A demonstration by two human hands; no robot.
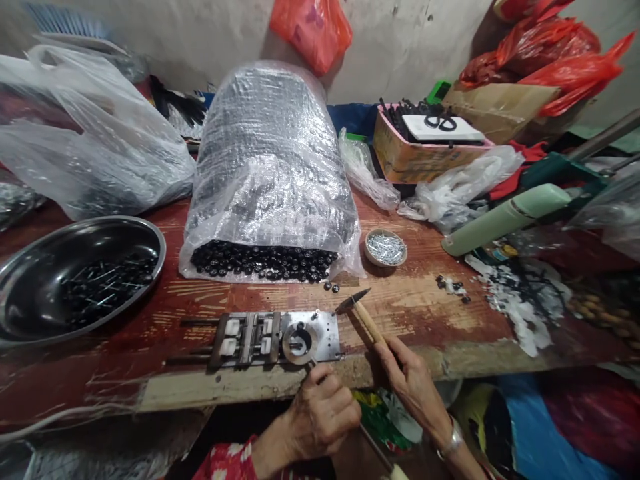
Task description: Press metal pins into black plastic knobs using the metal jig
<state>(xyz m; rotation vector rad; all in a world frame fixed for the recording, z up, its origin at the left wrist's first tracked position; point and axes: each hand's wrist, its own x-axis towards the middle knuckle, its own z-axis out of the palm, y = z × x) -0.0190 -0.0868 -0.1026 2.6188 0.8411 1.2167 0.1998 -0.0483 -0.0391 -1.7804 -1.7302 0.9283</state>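
My right hand (413,377) is closed round the wooden handle of a small hammer (367,320), its dark head just above the tabletop, right of a metal jig. My left hand (323,410) grips a thin metal rod (375,447) in front of the table edge. One end of that rod reaches the round ring of the metal jig (325,333); the other has a pale handle piece. White blocks and steel bars make up the jig's left half, and small dark parts sit inside the ring. Two small black round pieces (331,287) lie behind the hammer head.
A large clear bag (270,173) spills black round pieces. Beside it stands a small bowl (386,263) of nails. A steel basin (159,257) on the left holds black parts with pins. A green flask (505,220), plastic scraps (525,327) and a pink box (420,157) occupy the right.
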